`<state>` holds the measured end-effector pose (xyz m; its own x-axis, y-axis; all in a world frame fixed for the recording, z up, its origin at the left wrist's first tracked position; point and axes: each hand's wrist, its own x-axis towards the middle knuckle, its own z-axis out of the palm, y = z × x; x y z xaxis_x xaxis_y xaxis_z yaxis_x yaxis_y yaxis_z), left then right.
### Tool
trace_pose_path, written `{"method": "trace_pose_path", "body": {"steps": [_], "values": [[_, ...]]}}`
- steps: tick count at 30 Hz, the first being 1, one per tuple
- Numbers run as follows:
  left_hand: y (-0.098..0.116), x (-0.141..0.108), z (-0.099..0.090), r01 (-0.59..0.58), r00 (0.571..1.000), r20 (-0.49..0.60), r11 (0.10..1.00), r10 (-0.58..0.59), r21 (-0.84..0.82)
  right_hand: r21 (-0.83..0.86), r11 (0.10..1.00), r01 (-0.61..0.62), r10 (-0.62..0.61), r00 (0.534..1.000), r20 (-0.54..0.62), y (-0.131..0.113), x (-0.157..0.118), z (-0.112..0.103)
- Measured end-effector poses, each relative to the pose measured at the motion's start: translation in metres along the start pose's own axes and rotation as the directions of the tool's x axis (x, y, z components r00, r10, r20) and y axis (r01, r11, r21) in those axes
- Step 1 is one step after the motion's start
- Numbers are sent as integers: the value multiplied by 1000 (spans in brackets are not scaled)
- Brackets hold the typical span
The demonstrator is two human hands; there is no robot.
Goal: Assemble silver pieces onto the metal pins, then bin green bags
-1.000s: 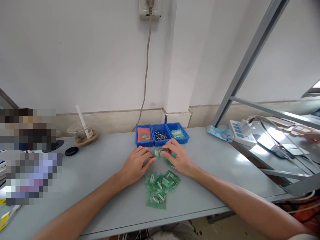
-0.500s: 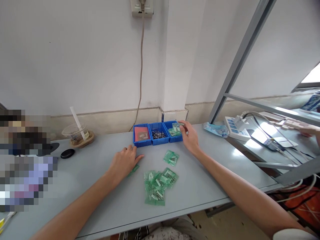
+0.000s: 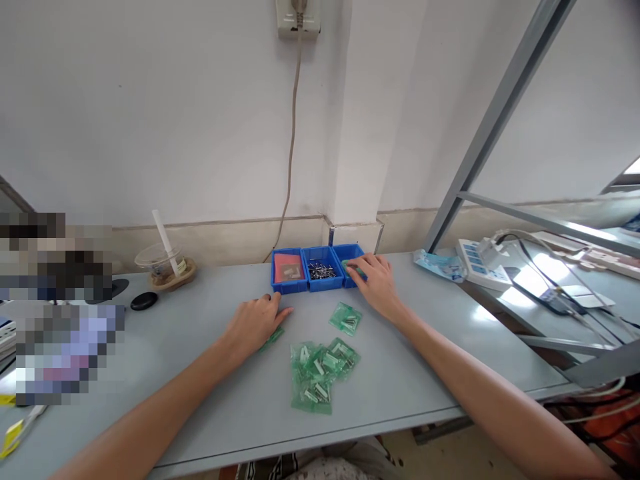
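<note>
My left hand (image 3: 255, 321) lies palm down on the grey table, its thumb held out from the fingers. A small green packet (image 3: 273, 339) shows partly from beneath it. My right hand (image 3: 376, 283) is bent over the right blue bin (image 3: 345, 251), fingers and thumb closed on a green packet (image 3: 353, 266) there; most of that packet is covered. Between my hands lies a single green packet (image 3: 346, 319) with small metal pieces inside. Nearer me is an overlapping pile of green packets (image 3: 320, 370) holding white and metal pieces.
The middle blue bin (image 3: 323, 283) holds loose metal screws or pins; the left blue bin (image 3: 289, 288) has a red packet. At left stand a plastic cup (image 3: 159, 259) and a black oval object (image 3: 144, 301). A blue wrapper (image 3: 439, 265), power strip (image 3: 483, 265) and metal frame (image 3: 480, 133) are at right.
My right hand has shifted left and down over the right bin, covering the packet that showed at its fingertips. My left hand stays on the table. The view has turned slightly left.
</note>
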<state>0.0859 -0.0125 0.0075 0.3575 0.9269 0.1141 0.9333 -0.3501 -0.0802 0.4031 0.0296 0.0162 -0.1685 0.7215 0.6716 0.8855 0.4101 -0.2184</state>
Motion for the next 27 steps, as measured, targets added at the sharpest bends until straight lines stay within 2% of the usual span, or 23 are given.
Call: {"method": "trace_pose_path", "body": {"steps": [3, 10, 14, 19, 24, 27], "values": [[1, 1, 1, 1, 1000, -6, 1000, -1, 1, 1, 999, 53, -53, 998, 44, -1, 0, 0], [6, 0, -3, -1, 1000, -16, 1000, 1, 0, 15, 999, -31, 30, 999, 38, 6, 1, -1], [4, -4, -11, -9, 999, -50, 999, 11, 37, 35, 999, -21, 19, 999, 34, 9, 1, 0], [3, -9, -17, 52, 999, 6, 996, -53, 76, 71, 997, -12, 12, 1000, -4, 8, -1, 2], [6, -13, -13, 104, 993, 47, 992, -108, 76, 83, 996, -18, 23, 998, -65, 4, -2, -1], [9, -14, -11, 150, 987, 55, 987, -153, 58, 67, 997, -23, 27, 998, -57, 0, -2, -4]]}}
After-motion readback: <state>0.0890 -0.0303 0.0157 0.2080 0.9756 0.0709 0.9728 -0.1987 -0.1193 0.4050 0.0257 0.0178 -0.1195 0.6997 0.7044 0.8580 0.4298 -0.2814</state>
